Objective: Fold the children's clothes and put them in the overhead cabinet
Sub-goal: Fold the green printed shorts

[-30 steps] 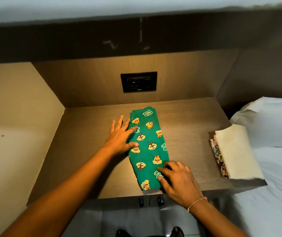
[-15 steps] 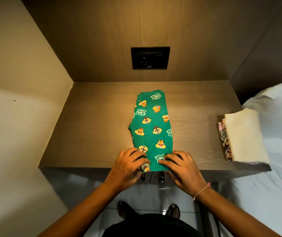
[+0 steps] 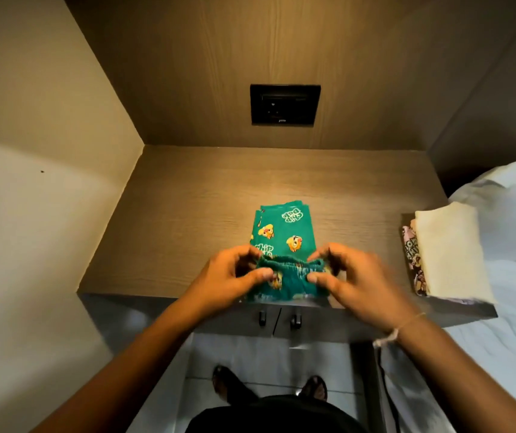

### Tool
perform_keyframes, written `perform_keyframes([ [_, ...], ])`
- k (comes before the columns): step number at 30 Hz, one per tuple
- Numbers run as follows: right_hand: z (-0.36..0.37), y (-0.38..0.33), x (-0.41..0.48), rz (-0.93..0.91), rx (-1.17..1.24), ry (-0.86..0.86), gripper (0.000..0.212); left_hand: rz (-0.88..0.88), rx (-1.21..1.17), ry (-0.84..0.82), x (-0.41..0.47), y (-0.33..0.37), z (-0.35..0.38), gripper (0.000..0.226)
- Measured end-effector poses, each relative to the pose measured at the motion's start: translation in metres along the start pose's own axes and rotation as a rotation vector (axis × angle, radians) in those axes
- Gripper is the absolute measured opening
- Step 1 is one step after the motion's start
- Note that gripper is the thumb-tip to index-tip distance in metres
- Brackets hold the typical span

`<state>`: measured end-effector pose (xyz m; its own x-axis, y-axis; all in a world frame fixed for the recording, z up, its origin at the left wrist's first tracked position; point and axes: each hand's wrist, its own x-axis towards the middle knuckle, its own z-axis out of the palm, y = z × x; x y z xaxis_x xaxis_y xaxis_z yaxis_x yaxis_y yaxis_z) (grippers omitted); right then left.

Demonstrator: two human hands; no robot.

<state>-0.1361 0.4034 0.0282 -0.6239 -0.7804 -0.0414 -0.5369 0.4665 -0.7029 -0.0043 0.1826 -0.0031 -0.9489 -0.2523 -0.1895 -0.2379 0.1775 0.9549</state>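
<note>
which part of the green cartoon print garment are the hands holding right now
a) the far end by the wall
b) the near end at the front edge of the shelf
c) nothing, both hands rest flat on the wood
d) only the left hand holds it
b: the left hand and right hand both pinch the near, gathered end of the green garment by the shelf's front edge; the far end lies flat.

Warm yellow light falls from above onto the back of the counter (image 3: 187, 195), pooling brightest near the wall and fading toward the front edge. The surroundings stay dim — the floor and lower frame sink into shadow. Both hands (image 3: 356, 282) show motion blur, the right more. Wide-angle distortion bends the walls outward at the edges — no glare.
</note>
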Motion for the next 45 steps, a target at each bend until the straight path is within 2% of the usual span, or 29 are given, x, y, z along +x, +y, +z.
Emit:
perform_keyframes([
  [3,-0.011,-0.002,0.051,0.099,-0.071,0.020,0.021,-0.065,0.089,0.056,0.041,0.017,-0.014,0.006],
  [7,-0.005,0.016,0.127,0.169,-0.281,0.000,0.024,-0.194,0.196,0.077,0.108,0.027,-0.031,0.009],
  [10,0.009,0.030,0.158,0.259,-0.294,0.030,0.039,-0.318,0.313,0.115,0.147,0.024,-0.034,0.017],
  [13,0.024,0.041,0.146,0.345,-0.241,0.129,0.051,-0.404,0.662,0.268,0.143,0.016,-0.030,0.048],
  [15,0.040,0.049,0.121,0.443,-0.195,0.183,0.055,-0.446,0.776,0.267,0.124,0.005,-0.019,0.051],
  [18,0.065,0.047,0.094,0.534,-0.241,0.184,0.062,-0.474,0.792,0.218,0.105,-0.011,0.006,0.044],
  [21,0.077,0.037,0.096,0.560,-0.261,0.205,0.056,-0.465,0.696,0.291,0.111,-0.013,0.022,0.029],
  [25,0.078,0.031,0.098,0.578,-0.162,0.263,0.037,-0.442,0.548,0.322,0.117,-0.014,0.021,0.024],
  [28,0.075,0.030,0.093,0.557,0.221,0.344,0.023,-0.294,0.318,0.324,0.113,-0.019,0.020,0.020],
  [30,0.071,0.028,0.089,0.508,0.571,0.401,0.031,-0.197,0.061,0.290,0.106,-0.017,0.021,0.035],
  [34,0.036,0.033,0.059,0.425,0.825,0.466,0.044,-0.111,-0.364,0.135,0.088,0.014,0.042,0.059],
  [36,0.008,0.037,0.037,0.401,0.858,0.478,0.051,-0.063,-0.458,0.035,0.082,0.035,0.058,0.068],
  [39,-0.043,0.046,0.002,0.352,0.772,0.545,0.058,-0.005,-0.476,-0.089,0.088,0.066,0.099,0.074],
  [43,-0.110,0.071,-0.032,0.330,0.623,0.703,0.068,0.103,-0.483,-0.182,0.113,0.105,0.166,0.078],
  [45,-0.133,0.094,-0.041,0.377,0.554,0.736,0.068,0.083,-0.481,-0.194,0.133,0.111,0.200,0.078],
])
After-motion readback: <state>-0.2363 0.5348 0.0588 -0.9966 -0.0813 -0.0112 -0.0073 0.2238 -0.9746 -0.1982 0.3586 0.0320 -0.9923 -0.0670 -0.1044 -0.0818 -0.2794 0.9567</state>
